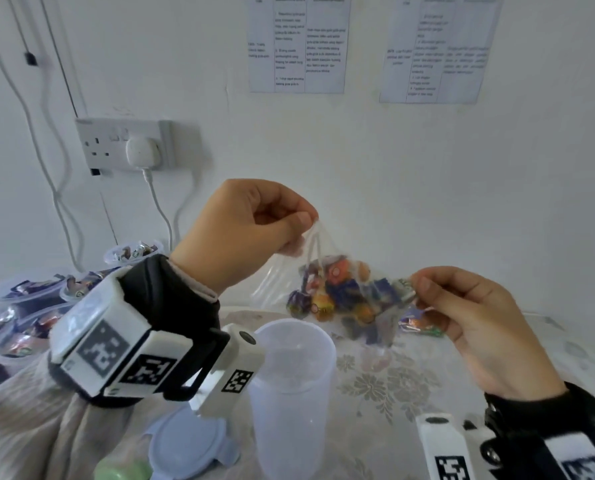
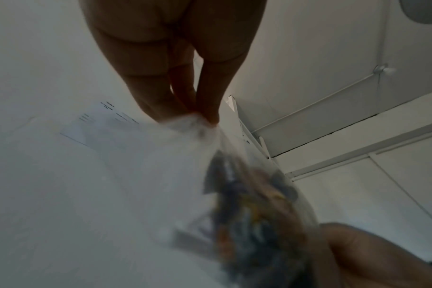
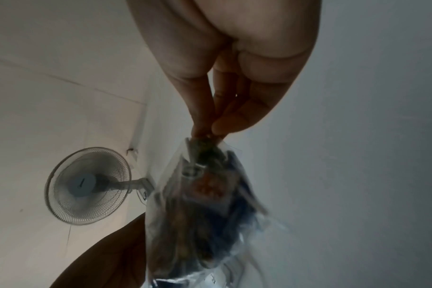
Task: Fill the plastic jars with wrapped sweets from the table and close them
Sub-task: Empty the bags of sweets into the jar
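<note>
Bag of sweets (image 1: pixel 344 296) is motion-blurred in all three views, so I can't count or read the wrappers. Wall sheets (image 1: pixel 296 43) are cut by the head view's top edge, text too soft to read. Left wrist rig hides part of the blue lid (image 1: pixel 185 445) and the filled tubs (image 1: pixel 25 306) behind it; the green object (image 1: pixel 122 471) is clipped at the bottom edge.

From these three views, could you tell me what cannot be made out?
- Bag of sweets: motion-blurred in all views, so no count; its mouth is not discernible.
- Open jar: base cut off by the head view's bottom edge.
- Filled jars: partly hidden behind the left hand's wrist camera.
- Wall sheets: print too small.
</note>
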Available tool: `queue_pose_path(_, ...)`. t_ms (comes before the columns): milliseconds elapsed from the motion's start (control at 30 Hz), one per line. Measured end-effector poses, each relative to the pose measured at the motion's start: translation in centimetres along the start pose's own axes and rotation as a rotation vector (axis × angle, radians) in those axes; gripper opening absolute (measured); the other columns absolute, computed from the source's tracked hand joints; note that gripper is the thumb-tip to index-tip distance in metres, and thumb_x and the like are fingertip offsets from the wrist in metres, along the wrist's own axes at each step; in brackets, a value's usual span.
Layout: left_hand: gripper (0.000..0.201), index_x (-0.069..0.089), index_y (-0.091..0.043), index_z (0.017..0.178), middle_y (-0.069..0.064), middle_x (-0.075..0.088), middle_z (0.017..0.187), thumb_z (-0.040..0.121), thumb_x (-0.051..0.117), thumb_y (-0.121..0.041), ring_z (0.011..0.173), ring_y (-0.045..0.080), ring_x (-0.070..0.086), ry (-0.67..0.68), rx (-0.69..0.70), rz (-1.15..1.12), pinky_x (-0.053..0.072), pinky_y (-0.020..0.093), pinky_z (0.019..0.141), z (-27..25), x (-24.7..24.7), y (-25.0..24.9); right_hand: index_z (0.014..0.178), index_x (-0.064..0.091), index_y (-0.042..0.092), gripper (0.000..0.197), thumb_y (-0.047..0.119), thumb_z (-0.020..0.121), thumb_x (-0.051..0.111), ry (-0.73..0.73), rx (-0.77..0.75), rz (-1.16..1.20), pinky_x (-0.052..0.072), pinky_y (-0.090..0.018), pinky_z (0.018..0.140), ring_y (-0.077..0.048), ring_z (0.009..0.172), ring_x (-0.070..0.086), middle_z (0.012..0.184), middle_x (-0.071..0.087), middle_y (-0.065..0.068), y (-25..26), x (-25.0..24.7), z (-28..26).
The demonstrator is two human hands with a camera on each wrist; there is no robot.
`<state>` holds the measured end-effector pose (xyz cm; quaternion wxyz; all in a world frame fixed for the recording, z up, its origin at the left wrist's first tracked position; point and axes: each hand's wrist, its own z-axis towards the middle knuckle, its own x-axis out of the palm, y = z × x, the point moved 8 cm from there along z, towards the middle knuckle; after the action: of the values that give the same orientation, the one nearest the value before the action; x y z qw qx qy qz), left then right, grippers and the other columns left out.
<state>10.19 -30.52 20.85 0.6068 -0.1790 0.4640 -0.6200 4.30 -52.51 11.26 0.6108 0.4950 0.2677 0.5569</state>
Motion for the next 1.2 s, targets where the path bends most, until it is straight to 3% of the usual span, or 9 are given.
queue_pose_path(67,0.016,0.068,-0.014,0.074,-0.003,0.066,0.058,0.084,0.063,-0.003,0.054,0.008,0.064,-0.006,-0.005,0.011,0.055,0.017,0.060,-0.2,-0.4,0.4,0.072,0.076,0.022,0.050,0.057,0.038,0.087,-0.013,-0.095,-0.084,0.045,-0.014,0.048,-0.006,0.047,0.051,0.059,0.063,0.003,1.7,0.0,0.3)
queue_pose_path(200,0.015,0.068,-0.009,0.073,0.001,0.066,0.060,0.084,0.063,0.000,0.057,0.009,0.064,0.029,-0.045,0.049,0.057,0.023,0.059,-0.8,-0.5,1.6,0.068,0.074,0.027,0.006,0.028,0.065,0.070,-0.035,-0.200,-0.200,0.037,-0.013,0.044,-0.005,0.047,0.042,0.058,0.063,0.005,4.7,0.7,1.3)
queue_pose_path(333,0.015,0.067,-0.012,0.075,0.004,0.066,0.068,0.087,0.060,-0.006,0.063,0.009,0.062,0.050,-0.037,0.209,0.058,0.027,0.058,-1.4,-0.5,2.5,0.069,0.071,0.025,0.004,0.025,0.069,0.068,-0.022,-0.318,-0.282,0.038,-0.011,0.048,-0.002,0.052,0.049,0.061,0.066,0.010,7.1,1.6,2.2)
queue_pose_path(467,0.014,0.067,-0.019,0.074,-0.002,0.067,0.069,0.085,0.063,-0.011,0.067,0.011,0.063,0.006,0.029,0.320,0.057,0.031,0.066,-2.0,-0.5,2.6,0.077,0.066,0.020,0.016,0.005,0.083,0.066,-0.013,-0.437,-0.368,0.040,-0.005,0.054,0.004,0.056,0.056,0.063,0.067,0.016,8.6,2.0,2.9)
queue_pose_path(600,0.013,0.068,-0.025,0.071,-0.014,0.068,0.072,0.082,0.068,-0.018,0.071,0.003,0.063,-0.025,0.014,0.302,0.056,0.036,0.075,-2.4,-0.8,3.1,0.076,0.067,0.022,0.019,0.005,0.083,0.067,0.048,-0.439,-0.436,0.048,-0.010,0.064,0.000,0.064,0.061,0.067,0.069,0.014,8.8,3.0,3.3)
queue_pose_path(700,0.006,0.069,-0.028,0.073,-0.013,0.070,0.073,0.071,0.066,-0.033,0.072,0.008,0.065,-0.021,-0.050,0.224,0.057,0.044,0.074,-2.8,-0.9,3.5,0.073,0.069,0.024,0.021,0.005,0.082,0.068,0.072,-0.445,-0.449,0.050,-0.011,0.067,-0.002,0.065,0.062,0.069,0.070,0.013,9.0,3.2,3.5)
queue_pose_path(800,0.009,0.071,-0.028,0.071,-0.008,0.071,0.071,0.066,0.063,-0.031,0.071,0.014,0.066,-0.046,-0.081,0.149,0.057,0.046,0.074,-3.1,-0.9,3.7,0.072,0.072,0.026,0.009,0.018,0.077,0.070,0.095,-0.426,-0.428,0.052,-0.015,0.069,-0.008,0.067,0.062,0.071,0.070,0.009,8.8,3.6,3.5)
queue_pose_path(967,0.007,0.070,-0.027,0.068,-0.010,0.069,0.066,0.067,0.063,-0.026,0.065,0.006,0.062,-0.089,-0.056,0.099,0.058,0.041,0.072,-3.2,-1.1,3.9,0.074,0.069,0.023,0.015,0.010,0.080,0.069,0.066,-0.463,-0.408,0.052,-0.015,0.066,-0.008,0.067,0.061,0.071,0.070,0.009,8.8,3.8,3.3)
queue_pose_path(1200,0.014,0.068,-0.013,0.072,0.002,0.070,0.065,0.083,0.064,-0.004,0.059,0.011,0.064,-0.022,-0.059,0.028,0.055,0.023,0.061,-3.1,-0.2,4.6,0.074,0.069,0.022,0.015,0.008,0.080,0.069,0.106,-0.446,-0.397,0.051,-0.014,0.062,-0.006,0.063,0.059,0.067,0.068,0.009,9.0,4.5,3.1)
